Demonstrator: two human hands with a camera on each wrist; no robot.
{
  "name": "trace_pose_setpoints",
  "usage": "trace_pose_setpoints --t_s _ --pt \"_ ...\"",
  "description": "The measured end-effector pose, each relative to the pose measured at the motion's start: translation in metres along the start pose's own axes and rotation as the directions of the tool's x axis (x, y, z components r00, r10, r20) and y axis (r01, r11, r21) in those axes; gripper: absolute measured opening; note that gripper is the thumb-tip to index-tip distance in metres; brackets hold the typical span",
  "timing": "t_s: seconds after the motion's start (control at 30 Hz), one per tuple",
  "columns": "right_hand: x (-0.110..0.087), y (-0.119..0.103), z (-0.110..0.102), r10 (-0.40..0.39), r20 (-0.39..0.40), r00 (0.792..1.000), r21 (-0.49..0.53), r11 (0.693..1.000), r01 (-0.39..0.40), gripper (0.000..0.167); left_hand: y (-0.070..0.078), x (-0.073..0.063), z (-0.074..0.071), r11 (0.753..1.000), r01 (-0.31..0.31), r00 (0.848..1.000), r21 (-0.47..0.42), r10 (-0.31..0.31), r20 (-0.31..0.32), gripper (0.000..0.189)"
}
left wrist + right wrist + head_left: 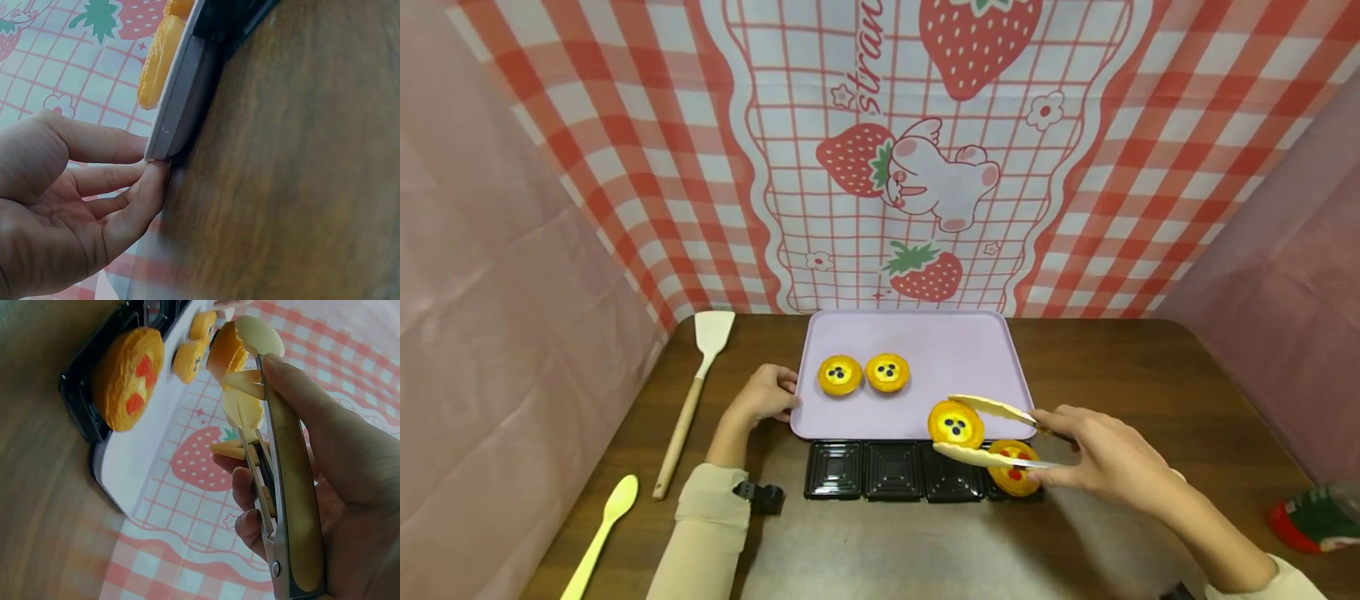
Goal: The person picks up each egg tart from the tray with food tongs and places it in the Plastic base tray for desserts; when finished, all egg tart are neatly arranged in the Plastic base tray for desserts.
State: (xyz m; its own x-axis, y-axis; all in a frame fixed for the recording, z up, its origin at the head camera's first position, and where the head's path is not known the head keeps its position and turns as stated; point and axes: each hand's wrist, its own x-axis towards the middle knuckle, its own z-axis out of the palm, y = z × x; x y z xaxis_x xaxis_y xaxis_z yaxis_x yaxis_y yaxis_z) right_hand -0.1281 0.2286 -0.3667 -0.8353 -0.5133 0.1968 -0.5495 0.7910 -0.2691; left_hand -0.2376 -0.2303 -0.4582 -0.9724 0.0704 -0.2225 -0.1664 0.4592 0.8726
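Note:
My right hand (1112, 454) grips a pair of tongs (294, 506) with metal arms, wooden handles and cream-coloured tips. Between the tips sits a yellow egg tart (956, 424) with dark blue dots, held over the near edge of a lilac tray (955, 350). My left hand (766, 394) pinches the tray's left rim between thumb and finger, plainest in the left wrist view. Two similar blue-dotted tarts (840, 375) rest side by side on the tray. A black compartment box (892, 471) lies along its front, with a red-topped tart (128, 381) in the rightmost compartment.
To the left lie a white spatula (688, 408) with a wooden handle and a pale yellow spoon (602, 533). A green and red container (1318, 517) is at the right edge. A strawberry-patterned cloth (917, 175) hangs behind the wooden table (1120, 358).

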Motion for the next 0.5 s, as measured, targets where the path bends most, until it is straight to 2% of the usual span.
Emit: trace_pose_setpoints --t_s 0.2,0.5 --pt "-0.014 -0.002 0.004 -0.009 0.009 1.0 -0.012 1.0 0.009 0.073 0.0 0.002 -0.001 1.0 -0.003 1.0 -0.011 0.002 -0.002 0.043" --pt "-0.023 -0.002 0.014 -0.03 0.021 0.999 -0.039 0.999 0.03 0.071 -0.002 0.001 0.001 1.0 -0.008 1.0 0.002 0.008 -0.008 0.043"
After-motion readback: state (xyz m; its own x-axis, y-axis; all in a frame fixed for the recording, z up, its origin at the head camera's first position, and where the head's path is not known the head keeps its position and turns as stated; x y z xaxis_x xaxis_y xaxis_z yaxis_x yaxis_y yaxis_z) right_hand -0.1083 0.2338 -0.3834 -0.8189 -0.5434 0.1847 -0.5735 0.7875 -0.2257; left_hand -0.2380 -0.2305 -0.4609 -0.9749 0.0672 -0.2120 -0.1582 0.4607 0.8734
